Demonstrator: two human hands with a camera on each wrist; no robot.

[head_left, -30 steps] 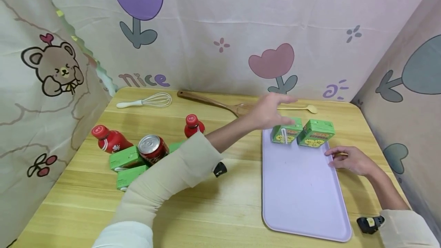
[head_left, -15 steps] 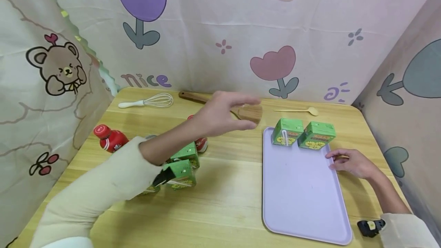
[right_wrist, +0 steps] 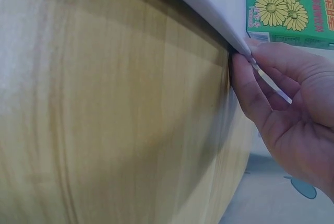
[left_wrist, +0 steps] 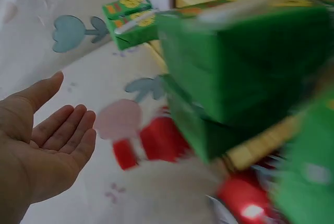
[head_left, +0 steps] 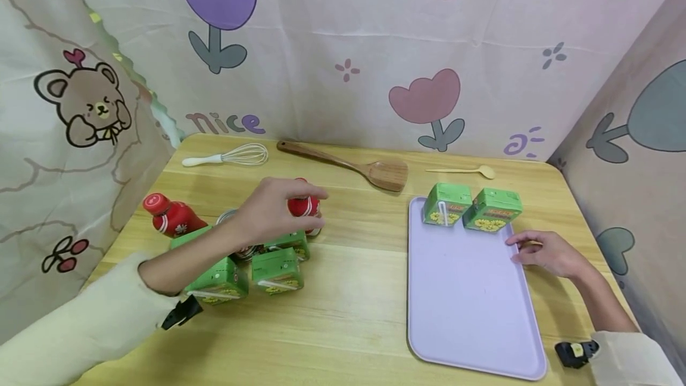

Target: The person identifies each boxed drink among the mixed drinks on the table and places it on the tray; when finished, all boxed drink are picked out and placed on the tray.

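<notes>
My left hand (head_left: pixel 270 210) hangs above the left group of drinks, its thumb and fingers spread and holding nothing, as the left wrist view also shows. Under and around it are several green juice cartons (head_left: pixel 276 268), a drink can (head_left: pixel 227 215) mostly hidden by the hand, and a red bottle (head_left: pixel 304 204) just beyond the fingers. Another red bottle (head_left: pixel 174 216) lies tilted at the far left of the group. With thumb and fingers, my right hand (head_left: pixel 552 253) pinches the right rim of the lilac tray (head_left: pixel 471 296). Two green juice cartons (head_left: pixel 492 210) stand at the tray's far end.
Along the back of the wooden table lie a white whisk (head_left: pixel 236 155), a wooden spatula (head_left: pixel 383 174) and a small pale spoon (head_left: pixel 471 170). A printed cloth (head_left: pixel 321 34) hangs behind and at both sides. Bare tabletop (head_left: pixel 354 290) separates the drinks from the tray.
My left hand has moved left, away from the cartons on the tray, past the spatula to the group of drinks. My right hand stays at the tray's rim.
</notes>
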